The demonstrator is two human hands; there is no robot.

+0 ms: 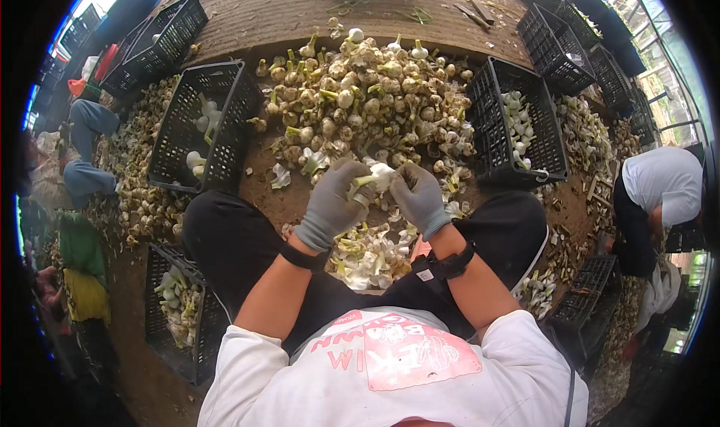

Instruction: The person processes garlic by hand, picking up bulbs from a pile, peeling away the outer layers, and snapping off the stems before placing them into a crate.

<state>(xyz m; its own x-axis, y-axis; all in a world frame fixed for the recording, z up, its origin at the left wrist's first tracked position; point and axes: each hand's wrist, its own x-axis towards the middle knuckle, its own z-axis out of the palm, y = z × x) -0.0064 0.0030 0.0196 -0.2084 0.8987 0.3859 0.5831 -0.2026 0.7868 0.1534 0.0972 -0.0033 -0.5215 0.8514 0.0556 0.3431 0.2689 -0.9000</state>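
Observation:
Both of my hands wear grey work gloves and meet in front of me, over my crossed legs. My left hand (pixel 337 202) is closed around the pale green stem of a white garlic bulb (pixel 381 175). My right hand (pixel 419 194) pinches at the other side of that bulb, its fingers bent against the white skin. Just beyond them rises a large heap of dirty garlic bulbs (pixel 367 97) with short stems. Below my hands, between my legs, lies a pile of peeled garlic skins (pixel 371 254).
A black crate (pixel 166 145) at my left holds a few white bulbs; another (pixel 556 145) at my right holds several. A third crate (pixel 154 307) with garlic stands by my left knee. A knife (pixel 474 16) lies on the far boards. Other people sit at both sides.

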